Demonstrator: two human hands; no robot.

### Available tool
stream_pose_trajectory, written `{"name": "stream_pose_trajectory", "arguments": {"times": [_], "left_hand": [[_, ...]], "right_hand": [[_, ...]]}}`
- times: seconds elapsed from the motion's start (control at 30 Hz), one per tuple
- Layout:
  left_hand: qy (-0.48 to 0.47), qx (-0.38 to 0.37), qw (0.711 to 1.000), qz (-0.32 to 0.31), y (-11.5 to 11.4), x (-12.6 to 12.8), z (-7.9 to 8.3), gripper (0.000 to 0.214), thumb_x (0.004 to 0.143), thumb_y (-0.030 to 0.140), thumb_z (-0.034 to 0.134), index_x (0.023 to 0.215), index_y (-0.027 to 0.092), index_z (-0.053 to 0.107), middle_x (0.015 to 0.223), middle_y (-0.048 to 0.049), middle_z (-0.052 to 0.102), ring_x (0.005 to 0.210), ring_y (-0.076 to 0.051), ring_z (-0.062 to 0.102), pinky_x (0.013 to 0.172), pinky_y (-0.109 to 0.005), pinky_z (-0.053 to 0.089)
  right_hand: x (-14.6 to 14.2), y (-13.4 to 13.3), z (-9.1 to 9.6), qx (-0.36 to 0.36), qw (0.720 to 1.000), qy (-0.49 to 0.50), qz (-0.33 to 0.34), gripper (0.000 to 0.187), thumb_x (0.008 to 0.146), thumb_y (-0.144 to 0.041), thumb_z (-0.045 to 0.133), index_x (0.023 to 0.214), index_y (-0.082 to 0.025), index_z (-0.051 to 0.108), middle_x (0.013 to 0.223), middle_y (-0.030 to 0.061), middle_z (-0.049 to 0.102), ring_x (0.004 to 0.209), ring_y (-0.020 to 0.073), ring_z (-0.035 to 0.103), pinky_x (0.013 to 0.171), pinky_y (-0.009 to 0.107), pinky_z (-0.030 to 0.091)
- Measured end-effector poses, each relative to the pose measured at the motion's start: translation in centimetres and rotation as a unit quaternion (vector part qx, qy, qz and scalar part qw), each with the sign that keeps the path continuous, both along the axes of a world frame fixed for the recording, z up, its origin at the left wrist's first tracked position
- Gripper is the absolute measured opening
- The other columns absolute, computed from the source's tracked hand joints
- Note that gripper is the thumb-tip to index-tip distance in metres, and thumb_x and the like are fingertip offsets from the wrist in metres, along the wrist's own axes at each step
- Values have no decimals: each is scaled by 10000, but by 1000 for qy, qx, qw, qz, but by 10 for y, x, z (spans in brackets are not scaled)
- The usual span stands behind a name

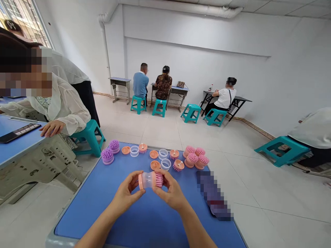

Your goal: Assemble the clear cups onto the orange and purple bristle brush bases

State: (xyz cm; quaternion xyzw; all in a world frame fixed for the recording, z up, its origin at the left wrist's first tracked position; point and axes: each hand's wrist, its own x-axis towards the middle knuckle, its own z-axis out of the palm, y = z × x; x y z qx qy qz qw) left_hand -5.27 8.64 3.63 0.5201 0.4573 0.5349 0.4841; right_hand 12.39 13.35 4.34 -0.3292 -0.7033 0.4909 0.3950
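My left hand (128,190) and my right hand (168,191) hold a pink bristled brush with a clear plastic cylinder (151,180) lying sideways between them. My left fingers wrap the cylinder and its pink end cap, while my right fingers press near the bristles. Both hands are over the blue table (144,224). Beyond them lie orange caps (155,165), clear rings (166,164), and a cluster of pink brush heads (196,159). Two purple brushes (107,156) stand at the far left corner.
A pixelated dark object (213,196) lies along the table's right edge. At the left, a seated person (62,110) rests a hand on a neighbouring blue table (18,151) holding a dark tablet (20,133). Teal stools (89,136) and several seated people stand beyond.
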Motion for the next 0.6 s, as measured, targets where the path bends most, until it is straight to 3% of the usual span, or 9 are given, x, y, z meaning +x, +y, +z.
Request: {"name": "stream_pose_trajectory", "arguments": {"times": [0.23,0.6], "left_hand": [[-9,-1,1000,7,1,2,1,462,663,257,691,1071,196,483,1042,-72,604,969,-218,574,849,-339,469],[4,3,1000,17,4,1,-4,477,658,280,699,1075,188,485,1061,-83,587,977,-224,568,857,-350,467]], "right_hand": [[1,-2,5,86,995,-41,-18,401,698,-148,586,1080,-229,496,979,33,563,824,157,554,739,291,465],[2,-4,12,101,994,-45,-13,381,701,-141,577,1063,-237,504,973,23,569,813,149,541,714,270,454]]}}
